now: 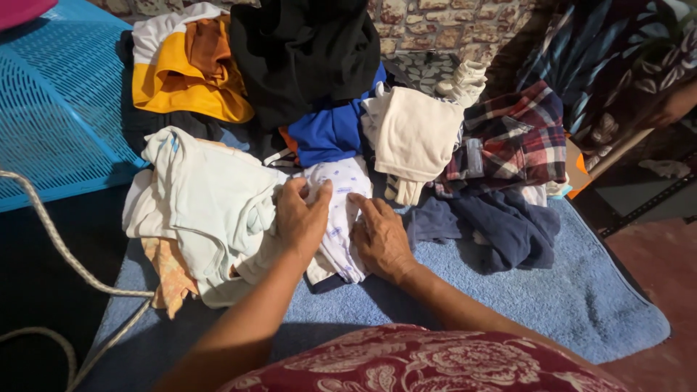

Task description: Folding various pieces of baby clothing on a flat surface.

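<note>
Blue towel (581, 305), hands (301, 218) seemingly pressing garment (345, 218)

The person is wearing a dark red garment (428, 359) patterned with pale floral print. Both forearms are showing bare, sleeveless; no rings or wristwear are showing.

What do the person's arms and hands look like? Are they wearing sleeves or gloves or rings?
Both arms are bare from the elbow down, with no sleeves showing. The left hand and the right hand wear no gloves, and no rings, bracelets or watch can be seen. Low in the picture, near the body, shows a dark red garment with a pale flower pattern.
</note>
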